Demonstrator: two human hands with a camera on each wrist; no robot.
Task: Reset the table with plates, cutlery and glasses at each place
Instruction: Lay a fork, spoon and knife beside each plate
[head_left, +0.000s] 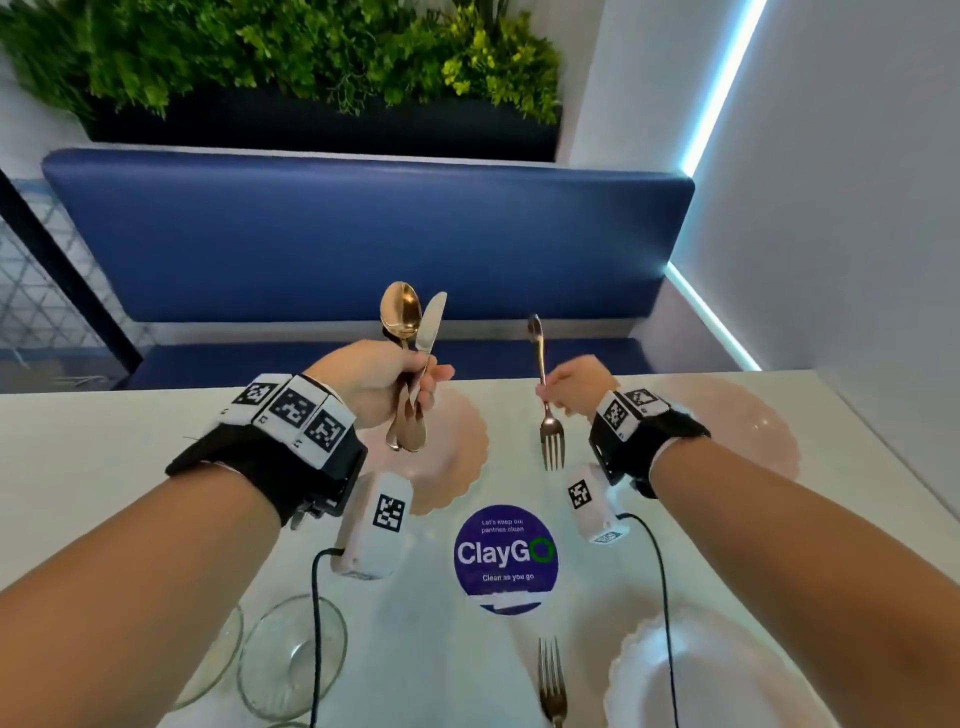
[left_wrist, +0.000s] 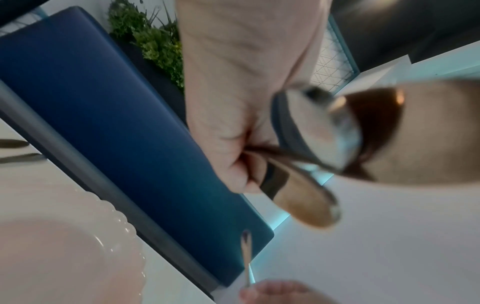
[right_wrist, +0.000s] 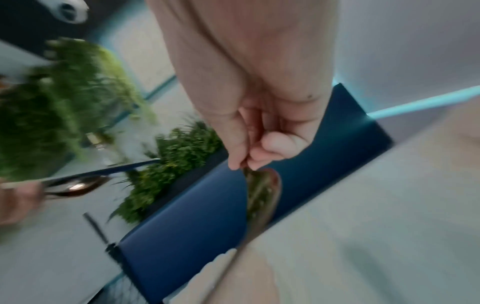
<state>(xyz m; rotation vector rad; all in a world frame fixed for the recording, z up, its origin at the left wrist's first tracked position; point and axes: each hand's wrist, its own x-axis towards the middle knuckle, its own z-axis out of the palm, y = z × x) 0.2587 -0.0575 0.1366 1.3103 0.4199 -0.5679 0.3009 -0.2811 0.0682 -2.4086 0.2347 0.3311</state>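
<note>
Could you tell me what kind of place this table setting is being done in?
Probably a workplace pantry or canteen booth. A blue padded bench runs behind the white table, a planter of greenery sits above it, and a round sticker on the table reads "Let's keep our pantries clean".

spoon (head_left: 400, 312): polished gold-toned metal, mirror-glossy | knife (head_left: 430, 325): silver metal, smooth, shiny | held fork (head_left: 549, 428): glossy metal | pink plate (head_left: 457, 457): smooth, glossy, scalloped rim | glasses (head_left: 291, 660): clear glass | bench (head_left: 104, 467): smooth white, faint sheen | seat back (head_left: 363, 234): blue padded, matt | wrist straps (head_left: 260, 467): black cloth
</note>
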